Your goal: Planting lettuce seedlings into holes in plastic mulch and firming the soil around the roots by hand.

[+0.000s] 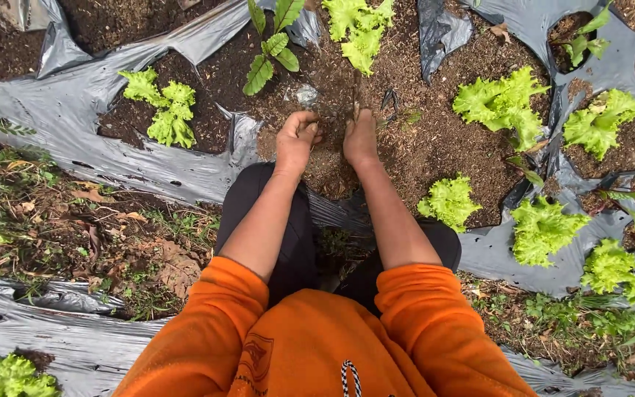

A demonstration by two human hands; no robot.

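My left hand [296,141] and my right hand [361,138] rest side by side on dark crumbly soil [420,140] in a garden bed, fingers curled down into the earth. A thin dry stem or root [355,103] rises between the fingertips; whether either hand grips it is unclear. Orange sleeves cover my upper arms, and my dark-clad knees sit just below the hands. A light-green lettuce plant [362,29] grows just beyond the hands. A darker leafy seedling [271,45] stands to its left.
Grey plastic mulch sheeting [60,110] surrounds the bed, torn open around plants. Several lettuces grow at the right [505,103] [542,229] [450,202] and one at the left [164,106]. A weedy strip with dry leaves [90,235] runs along the left.
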